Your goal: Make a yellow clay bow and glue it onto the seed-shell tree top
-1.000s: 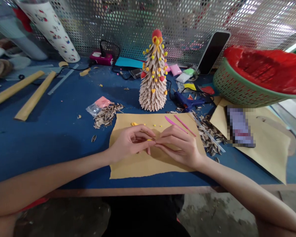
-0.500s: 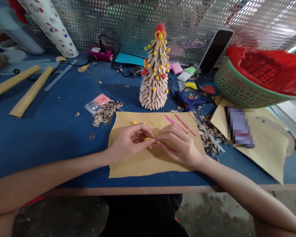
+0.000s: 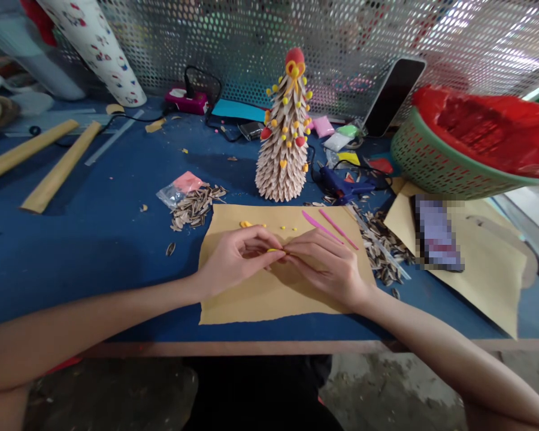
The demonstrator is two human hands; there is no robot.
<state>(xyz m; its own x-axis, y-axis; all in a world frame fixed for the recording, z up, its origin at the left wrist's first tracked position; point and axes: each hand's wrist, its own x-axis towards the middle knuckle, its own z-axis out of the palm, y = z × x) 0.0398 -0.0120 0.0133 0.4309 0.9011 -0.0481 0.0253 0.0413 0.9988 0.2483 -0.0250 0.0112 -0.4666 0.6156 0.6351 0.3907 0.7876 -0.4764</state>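
Between the fingertips of my left hand [image 3: 242, 254] is a small piece of yellow modelling clay [image 3: 272, 250], mostly covered by the fingers. My right hand [image 3: 326, 257] meets it from the other side, thumb and fingers pinched at the clay's edge. Both hands are just above a sheet of brown paper [image 3: 251, 305]. Behind them on the paper lie an orange-yellow clay lump [image 3: 245, 224] and small yellow clay balls [image 3: 282, 227]. A pink plastic knife [image 3: 317, 222] and a thin pink stick [image 3: 338, 228] rest by my right hand.
A cone tree of pale seed shells [image 3: 282, 161] with clay ornaments stands behind the paper. Shell piles [image 3: 195, 209] flank the paper. At right are a blue glue gun [image 3: 345, 185], a phone [image 3: 395, 96], and a green basket [image 3: 431, 161] with a red bag.
The view has shifted slightly. My hands stay together over the paper, still pinching the clay, with only slight finger movement.
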